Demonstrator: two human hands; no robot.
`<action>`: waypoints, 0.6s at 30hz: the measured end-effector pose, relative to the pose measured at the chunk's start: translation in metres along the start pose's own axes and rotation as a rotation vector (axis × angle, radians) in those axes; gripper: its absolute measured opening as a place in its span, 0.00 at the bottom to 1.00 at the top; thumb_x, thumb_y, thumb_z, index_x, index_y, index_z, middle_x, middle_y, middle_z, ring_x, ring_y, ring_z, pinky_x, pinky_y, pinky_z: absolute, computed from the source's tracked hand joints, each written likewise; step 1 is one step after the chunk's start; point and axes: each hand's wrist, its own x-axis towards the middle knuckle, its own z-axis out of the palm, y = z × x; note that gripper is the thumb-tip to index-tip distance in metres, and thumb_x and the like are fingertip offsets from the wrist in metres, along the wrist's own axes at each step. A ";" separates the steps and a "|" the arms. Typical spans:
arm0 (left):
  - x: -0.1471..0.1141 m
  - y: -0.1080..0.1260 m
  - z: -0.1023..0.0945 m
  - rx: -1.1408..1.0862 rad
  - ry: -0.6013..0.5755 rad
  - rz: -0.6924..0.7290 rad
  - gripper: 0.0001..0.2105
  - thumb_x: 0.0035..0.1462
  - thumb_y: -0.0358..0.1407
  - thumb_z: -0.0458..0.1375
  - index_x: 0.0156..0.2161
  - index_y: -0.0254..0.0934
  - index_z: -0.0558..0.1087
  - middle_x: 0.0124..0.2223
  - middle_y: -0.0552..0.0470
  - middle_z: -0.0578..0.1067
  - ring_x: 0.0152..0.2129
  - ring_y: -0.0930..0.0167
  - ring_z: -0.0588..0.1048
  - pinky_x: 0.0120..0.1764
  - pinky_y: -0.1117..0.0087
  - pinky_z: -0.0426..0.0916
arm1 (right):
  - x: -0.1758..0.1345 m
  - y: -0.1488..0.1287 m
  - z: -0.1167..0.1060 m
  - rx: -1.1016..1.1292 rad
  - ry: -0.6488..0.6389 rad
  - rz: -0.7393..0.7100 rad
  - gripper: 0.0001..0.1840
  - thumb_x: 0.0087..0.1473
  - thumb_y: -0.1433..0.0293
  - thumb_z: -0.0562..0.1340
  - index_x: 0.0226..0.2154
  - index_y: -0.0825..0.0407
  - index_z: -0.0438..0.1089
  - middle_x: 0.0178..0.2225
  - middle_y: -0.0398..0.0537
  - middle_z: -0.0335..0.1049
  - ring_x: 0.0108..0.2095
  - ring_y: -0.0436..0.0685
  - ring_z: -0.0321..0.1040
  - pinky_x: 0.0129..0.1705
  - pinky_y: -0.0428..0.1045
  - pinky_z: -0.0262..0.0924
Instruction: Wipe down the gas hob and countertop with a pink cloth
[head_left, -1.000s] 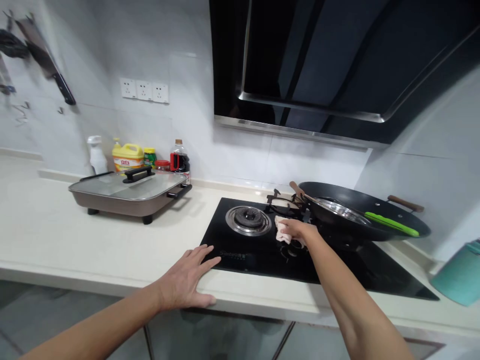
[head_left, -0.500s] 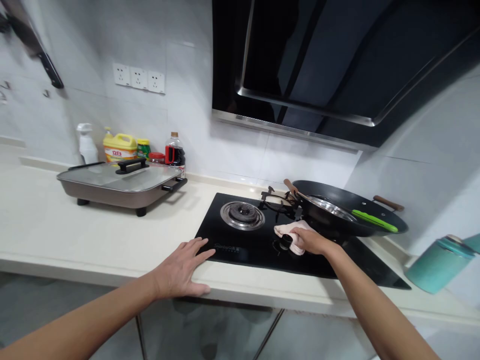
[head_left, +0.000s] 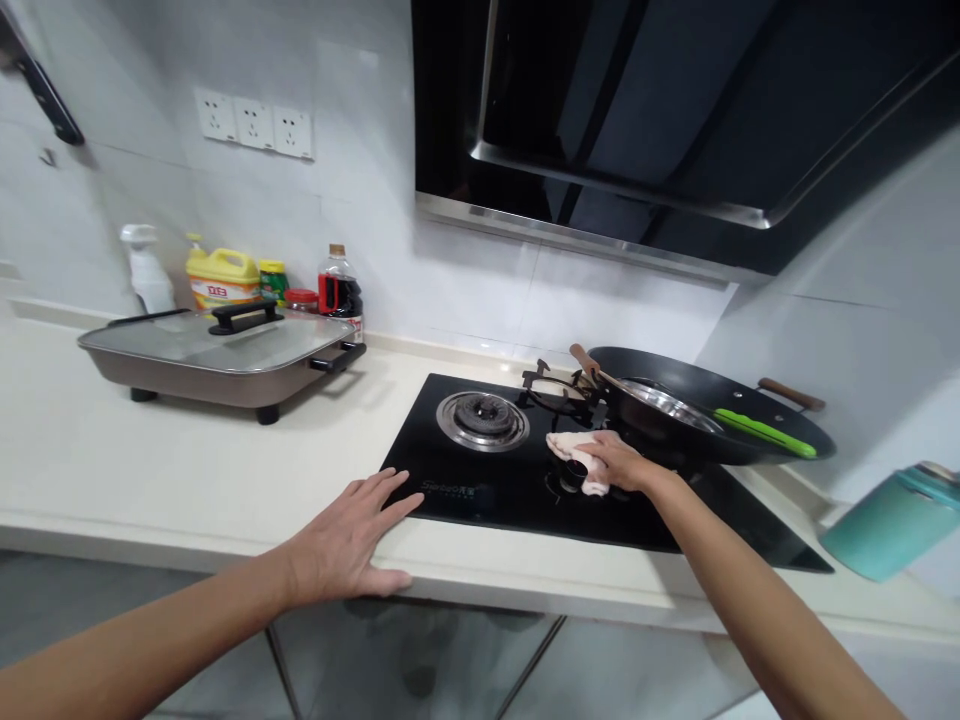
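Note:
My right hand (head_left: 619, 464) presses a pale pink cloth (head_left: 574, 444) onto the black glass gas stove (head_left: 487, 495), right beside a black control knob (head_left: 574, 473). Its fingers are closed over the cloth. With fingers spread, my left hand (head_left: 349, 535) rests on the counter's front edge, fingertips reaching the stove's near left corner. The left burner (head_left: 484, 415) lies bare, its ring uncovered. Behind it sits a black pan support (head_left: 551, 388). A black wok (head_left: 750, 395) with wooden handles stands on the right side, holding a metal utensil and a green-handled one (head_left: 765, 432).
A lidded electric pan (head_left: 202, 365) stands on the left of the cream counter (head_left: 315, 450). Behind it are a spray bottle (head_left: 148, 272), a yellow jug (head_left: 223, 280) and a dark sauce bottle (head_left: 341, 290). A teal container (head_left: 889, 525) is at right. The range hood (head_left: 600, 130) overhangs.
The view has shifted slightly. My right hand and the cloth have moved a little on the stove around the knob. My left hand stays on the counter edge.

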 end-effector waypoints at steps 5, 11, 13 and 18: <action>0.000 -0.001 0.002 -0.011 0.010 0.007 0.45 0.54 0.66 0.57 0.70 0.43 0.63 0.72 0.36 0.59 0.68 0.44 0.58 0.64 0.42 0.57 | 0.034 -0.015 -0.003 -0.069 -0.010 0.138 0.32 0.55 0.61 0.67 0.62 0.38 0.69 0.57 0.56 0.64 0.59 0.74 0.61 0.60 0.64 0.54; 0.000 0.002 -0.001 -0.007 -0.003 -0.004 0.45 0.54 0.67 0.56 0.69 0.40 0.64 0.72 0.34 0.59 0.68 0.43 0.58 0.64 0.41 0.56 | 0.051 -0.073 -0.003 -0.095 -0.051 0.110 0.34 0.52 0.55 0.71 0.61 0.36 0.69 0.60 0.58 0.57 0.59 0.78 0.59 0.55 0.64 0.59; 0.000 0.003 -0.003 0.001 -0.016 -0.005 0.45 0.55 0.66 0.56 0.69 0.40 0.64 0.72 0.33 0.58 0.68 0.44 0.57 0.65 0.41 0.56 | 0.047 -0.095 0.000 -0.095 -0.074 0.030 0.36 0.49 0.53 0.74 0.60 0.35 0.69 0.58 0.55 0.59 0.58 0.76 0.59 0.56 0.62 0.57; -0.001 0.006 -0.005 0.021 -0.025 -0.015 0.45 0.55 0.66 0.56 0.69 0.39 0.63 0.72 0.33 0.58 0.69 0.45 0.57 0.65 0.42 0.55 | 0.017 -0.129 0.010 -0.097 -0.025 -0.114 0.37 0.51 0.52 0.73 0.61 0.40 0.68 0.55 0.56 0.59 0.56 0.71 0.59 0.58 0.59 0.54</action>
